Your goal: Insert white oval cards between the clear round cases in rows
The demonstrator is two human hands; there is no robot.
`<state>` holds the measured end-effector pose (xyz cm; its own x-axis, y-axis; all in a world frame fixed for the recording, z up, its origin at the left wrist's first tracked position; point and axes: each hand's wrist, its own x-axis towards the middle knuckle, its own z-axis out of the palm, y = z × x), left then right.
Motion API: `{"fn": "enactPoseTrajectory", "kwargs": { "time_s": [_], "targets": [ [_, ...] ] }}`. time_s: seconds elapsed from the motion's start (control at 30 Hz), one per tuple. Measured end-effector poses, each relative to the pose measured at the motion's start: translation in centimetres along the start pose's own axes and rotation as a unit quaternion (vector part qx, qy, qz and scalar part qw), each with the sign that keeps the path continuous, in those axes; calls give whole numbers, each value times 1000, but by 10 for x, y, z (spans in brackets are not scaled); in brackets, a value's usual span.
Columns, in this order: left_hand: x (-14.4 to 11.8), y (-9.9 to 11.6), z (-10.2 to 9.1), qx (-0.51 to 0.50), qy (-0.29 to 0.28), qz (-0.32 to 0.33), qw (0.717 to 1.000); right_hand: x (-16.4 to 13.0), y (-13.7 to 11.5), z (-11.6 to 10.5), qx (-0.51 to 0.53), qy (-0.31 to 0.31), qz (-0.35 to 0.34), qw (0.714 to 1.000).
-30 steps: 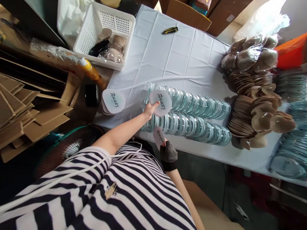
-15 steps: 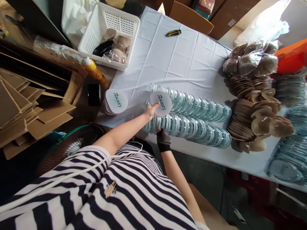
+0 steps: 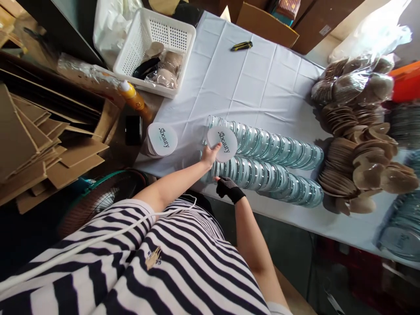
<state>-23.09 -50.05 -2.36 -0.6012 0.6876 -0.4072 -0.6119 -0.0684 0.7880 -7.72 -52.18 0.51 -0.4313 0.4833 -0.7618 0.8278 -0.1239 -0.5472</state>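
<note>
Where visible, card (image 3: 223,143) between fingers (image 3: 215,148).

Daylight falls bright and even on the white table (image 3: 256,83) at the frame's centre, with mild glare at the upper right. The lower right and far left lie dim. Soft shadows sit beside the stacked pads (image 3: 344,153). Wide-angle distortion bends the edges; the right edge is slightly blurred, the centre sharp.

A small packing workshop. Rows of clear round plastic cases (image 3: 262,151) line the white-clothed surface (image 3: 249,83). Flat brown cardboard sheets (image 3: 39,144) pile beside it.
</note>
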Motion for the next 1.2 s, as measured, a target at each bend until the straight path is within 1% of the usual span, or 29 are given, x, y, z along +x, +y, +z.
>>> {"fn": "enactPoseTrajectory", "kwargs": {
  "time_s": [0.03,0.07,0.1,0.13,0.17,0.2,0.23,0.27,0.33,0.4,0.43,0.47,0.5,0.53,0.6,0.63,0.67,0.73,0.77,0.83,0.9,0.93,0.97,1.03,1.07,1.1,1.13,1.17,1.2],
  "targets": [
    [-1,-1,1,5,5,1,1000,0,-3,-5,-40,0,25,999],
    [-3,-1,3,8,10,1,1000,-1,-6,-10,-81,24,36,996],
    [-5,-2,5,12,12,1,1000,-2,-9,-16,-110,83,30,990],
    [-8,-2,6,16,8,1,1000,-3,-12,-23,-121,175,5,977],
    [-10,-1,7,20,-4,3,1000,-4,-15,-29,-114,269,-31,956],
    [-14,0,7,27,-20,3,999,-6,-17,-34,-96,344,-69,932],
    [-17,0,7,37,-37,3,999,-7,-20,-38,-80,395,-105,909],
    [-21,1,5,50,-48,1,998,-9,-22,-40,-78,425,-137,891],
    [-28,3,1,74,-42,-14,996,-11,-29,-36,-117,443,-193,868],
    [-35,3,-4,79,-28,-41,996,-12,-38,-26,-146,437,-222,859],
    [-37,2,-4,74,-29,-51,996,-11,-42,-21,-136,430,-217,866],
    [-40,1,-4,66,-34,-55,996,-11,-46,-17,-108,422,-197,878],
    [-42,-1,-3,57,-45,-52,996,-12,-48,-14,-67,420,-167,890],
    [-43,-1,-1,46,-56,-46,996,-14,-48,-12,-23,425,-136,895],
    [-40,0,2,21,-61,-38,997,-26,-40,-8,30,465,-92,880],
    [-35,5,2,8,-53,-37,998,-36,-31,-6,27,488,-82,869],
    [-28,12,-1,-3,-37,-32,999,-47,-20,-2,10,509,-77,857],
    [-8,36,-18,-7,6,1,1000,-73,8,8,-65,495,-55,865],
    [3,52,-33,4,28,29,999,-86,22,15,-94,475,-42,874],
    [25,88,-71,63,59,100,991,-105,44,29,-123,423,-23,897],
    [43,122,-117,169,112,173,964,-115,56,42,-114,388,-17,914],
    [49,135,-139,232,145,206,940,-116,58,47,-105,380,-17,919],
    [53,146,-159,299,180,226,910,-115,58,51,-99,376,-19,921],
    [55,158,-190,430,235,220,843,-110,55,54,-100,373,-23,922],
    [54,160,-199,478,264,211,810,-108,52,56,-111,368,-28,923],
    [52,160,-204,513,289,207,781,-106,49,56,-129,360,-34,924],
    [49,158,-204,532,307,215,759,-105,46,58,-152,350,-41,923],
    [46,153,-200,541,307,237,746,-104,43,59,-179,337,-48,923],
    [43,146,-191,545,280,270,743,-103,40,60,-208,321,-53,922]
  ]
}}
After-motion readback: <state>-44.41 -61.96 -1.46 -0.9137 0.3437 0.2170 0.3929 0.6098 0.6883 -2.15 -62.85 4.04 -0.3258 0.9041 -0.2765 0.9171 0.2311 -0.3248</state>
